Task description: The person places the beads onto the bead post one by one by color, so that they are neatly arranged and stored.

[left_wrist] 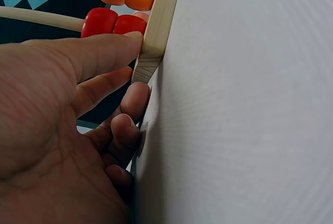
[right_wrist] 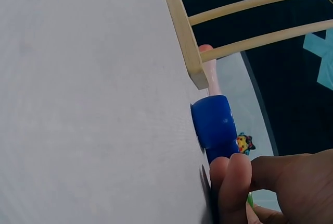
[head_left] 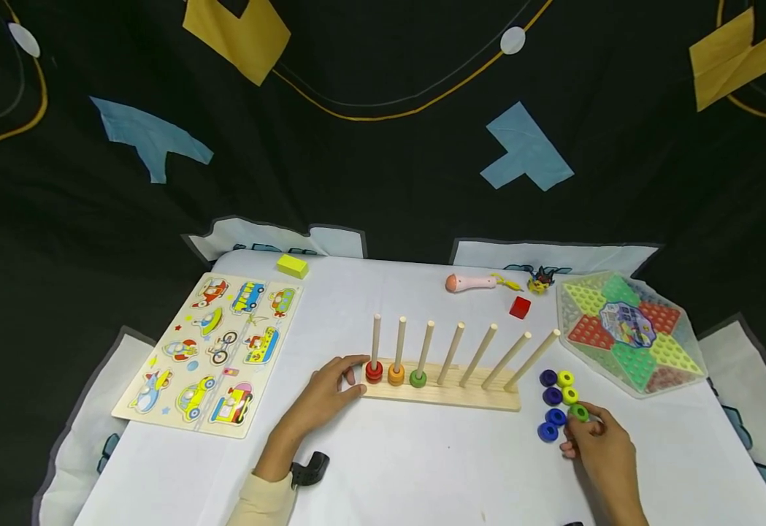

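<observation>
Thumb and fingers of the left hand point(head_left: 326, 391) are bracketing the left end of the wooden peg stand point(head_left: 442, 395), seemingly to keep it from sliding. Thumb and index finger of the right hand point(head_left: 602, 447) are pinching a green ring point(head_left: 583, 411) to the right of the stand and slightly nearer; this grip on the rim is leaving the hole uncovered. That hole is facing mostly upward, though I cannot tell its exact tilt. The stand's long axis is running left to right, its right end slightly nearer, with seven pegs point(head_left: 477, 356) pointing up. Red rings point(head_left: 374, 376), orange rings point(head_left: 396, 378) and a second green ring point(head_left: 418, 380) are occupying the three leftmost pegs, apparently grouped by colour, while blue rings point(head_left: 552, 399) and yellow rings point(head_left: 574, 398) are lying close together beside the right hand, presumably for easy reach.
</observation>
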A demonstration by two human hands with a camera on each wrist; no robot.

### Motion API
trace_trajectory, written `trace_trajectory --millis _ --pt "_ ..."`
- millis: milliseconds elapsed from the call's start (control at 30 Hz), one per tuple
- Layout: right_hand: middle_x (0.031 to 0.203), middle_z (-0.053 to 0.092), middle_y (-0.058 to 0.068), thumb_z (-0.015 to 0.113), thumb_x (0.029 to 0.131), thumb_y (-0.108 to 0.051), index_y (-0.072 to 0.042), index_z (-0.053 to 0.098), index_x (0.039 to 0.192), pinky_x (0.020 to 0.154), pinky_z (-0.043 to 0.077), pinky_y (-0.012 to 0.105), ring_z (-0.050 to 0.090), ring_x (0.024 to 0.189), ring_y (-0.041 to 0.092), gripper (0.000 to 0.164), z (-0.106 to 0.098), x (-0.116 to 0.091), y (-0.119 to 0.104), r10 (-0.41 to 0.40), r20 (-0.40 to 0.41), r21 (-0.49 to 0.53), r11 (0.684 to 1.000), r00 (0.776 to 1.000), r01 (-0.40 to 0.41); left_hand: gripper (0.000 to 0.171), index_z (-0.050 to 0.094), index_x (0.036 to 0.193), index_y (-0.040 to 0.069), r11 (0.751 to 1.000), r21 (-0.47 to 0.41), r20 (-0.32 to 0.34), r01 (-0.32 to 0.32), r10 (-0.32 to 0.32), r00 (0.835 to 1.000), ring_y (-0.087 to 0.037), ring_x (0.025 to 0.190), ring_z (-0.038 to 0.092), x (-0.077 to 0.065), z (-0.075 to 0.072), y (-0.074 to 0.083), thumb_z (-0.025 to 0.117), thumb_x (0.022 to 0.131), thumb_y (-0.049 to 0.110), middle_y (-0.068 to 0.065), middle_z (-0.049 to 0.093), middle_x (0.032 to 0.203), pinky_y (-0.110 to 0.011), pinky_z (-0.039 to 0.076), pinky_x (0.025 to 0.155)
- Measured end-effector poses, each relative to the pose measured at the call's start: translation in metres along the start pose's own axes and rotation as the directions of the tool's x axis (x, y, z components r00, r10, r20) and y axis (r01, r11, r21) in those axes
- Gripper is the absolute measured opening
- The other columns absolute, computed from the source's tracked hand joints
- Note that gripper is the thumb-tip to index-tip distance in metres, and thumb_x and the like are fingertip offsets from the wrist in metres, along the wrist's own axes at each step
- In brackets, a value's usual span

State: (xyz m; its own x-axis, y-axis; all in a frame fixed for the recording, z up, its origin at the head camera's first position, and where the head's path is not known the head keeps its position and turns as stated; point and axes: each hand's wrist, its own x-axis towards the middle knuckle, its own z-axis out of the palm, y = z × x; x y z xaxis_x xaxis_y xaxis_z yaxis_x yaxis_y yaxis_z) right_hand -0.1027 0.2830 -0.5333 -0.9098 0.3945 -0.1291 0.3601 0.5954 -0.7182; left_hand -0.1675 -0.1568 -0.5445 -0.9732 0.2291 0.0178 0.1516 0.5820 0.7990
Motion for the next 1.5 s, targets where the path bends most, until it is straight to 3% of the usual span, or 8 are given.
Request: trace_trajectory --millis 133,300,667,767,967,1233,1367,1500 --pt "0.071 0.069 0.0 0.057 0.093 -0.042 -0.006 0.053 0.13 0.066 0.039 0.014 0.066 0.057 0.013 0.052 -0.005 -0.002 -0.003 0.035 -0.006 -0.023 0.999 0.999 -0.036 0.047 0.058 0.13 0.021 1.0 -0.001 0.003 0.0 0.0 1.0 -0.013 0.07 0.044 -0.001 0.0 0.0 0.073 0.085 0.019 0.003 0.053 0.086 -0.034 0.029 0.073" --pt "0.07 0.069 0.001 0.06 0.092 -0.037 -0.003 0.053 0.13 0.055 0.044 0.02 0.065 0.055 0.013 0.051 -0.015 -0.007 -0.017 0.047 -0.029 0.006 0.999 0.998 -0.046 0.047 0.057 0.13 0.022 1.0 0.006 0.009 0.002 -0.002 1.0 -0.012 0.07 0.042 -0.001 -0.001 0.001 0.072 0.086 0.02 0.003 0.053 0.086 -0.034 0.029 0.072" --pt "0.071 0.068 0.007 0.062 0.091 -0.032 -0.002 0.056 0.128 0.047 0.045 0.021 0.061 0.049 0.01 0.048 -0.044 -0.024 -0.075 -0.075 -0.182 -0.028 0.997 0.98 0.071 0.049 0.057 0.131 0.02 1.0 0.002 0.008 -0.007 0.007 1.0 -0.013 0.07 0.042 -0.001 -0.002 0.004 0.073 0.085 0.018 0.0 0.053 0.085 -0.035 0.028 0.073" --pt "0.072 0.067 0.009 0.062 0.091 -0.029 -0.001 0.056 0.128 0.044 0.045 0.022 0.06 0.046 0.009 0.046 -0.051 -0.027 -0.091 -0.129 -0.229 -0.062 0.991 0.965 0.118 0.049 0.057 0.131 0.021 1.0 -0.001 0.007 -0.008 0.008 1.0 -0.014 0.07 0.043 -0.002 -0.002 0.003 0.073 0.084 0.018 0.0 0.053 0.085 -0.035 0.028 0.073" --pt "0.071 0.066 0.008 0.064 0.09 -0.027 -0.004 0.058 0.127 0.043 0.045 0.02 0.059 0.045 0.009 0.044 -0.061 -0.032 -0.127 -0.277 -0.245 -0.072 0.961 0.929 0.268 0.049 0.057 0.131 0.021 1.0 0.002 0.008 -0.008 0.008 1.0 -0.013 0.07 0.043 -0.001 -0.002 0.002 0.073 0.085 0.019 0.001 0.053 0.085 -0.035 0.028 0.073" --pt "0.069 0.061 0.001 0.064 0.09 -0.023 -0.01 0.062 0.122 0.043 0.044 0.022 0.058 0.049 0.012 0.035 -0.059 -0.037 -0.184 -0.506 -0.147 -0.059 0.862 0.85 0.503 0.049 0.057 0.131 0.02 1.0 -0.001 0.006 -0.011 0.011 1.0 -0.014 0.07 0.042 0.0 -0.002 0.004 0.073 0.085 0.017 0.0 0.052 0.085 -0.035 0.028 0.072" --pt "0.068 0.061 -0.002 0.064 0.09 -0.024 -0.01 0.061 0.121 0.041 0.044 0.025 0.057 0.047 0.01 0.033 -0.045 -0.036 -0.208 -0.596 -0.026 -0.01 0.803 0.802 0.596 0.048 0.057 0.13 0.02 1.0 0.004 0.009 -0.007 0.007 1.0 -0.012 0.07 0.042 -0.001 -0.002 0.003 0.073 0.085 0.017 0.001 0.052 0.085 -0.035 0.028 0.072" --pt "0.069 0.06 -0.005 0.064 0.091 -0.023 -0.012 0.061 0.12 0.042 0.046 0.027 0.057 0.047 0.009 0.031 -0.028 -0.035 -0.228 -0.631 0.101 0.059 0.775 0.769 0.629 0.047 0.058 0.129 0.02 1.0 0.005 0.002 -0.013 0.013 1.0 -0.011 0.07 0.042 -0.001 0.0 0.002 0.073 0.084 0.017 0.002 0.053 0.085 -0.034 0.029 0.072"
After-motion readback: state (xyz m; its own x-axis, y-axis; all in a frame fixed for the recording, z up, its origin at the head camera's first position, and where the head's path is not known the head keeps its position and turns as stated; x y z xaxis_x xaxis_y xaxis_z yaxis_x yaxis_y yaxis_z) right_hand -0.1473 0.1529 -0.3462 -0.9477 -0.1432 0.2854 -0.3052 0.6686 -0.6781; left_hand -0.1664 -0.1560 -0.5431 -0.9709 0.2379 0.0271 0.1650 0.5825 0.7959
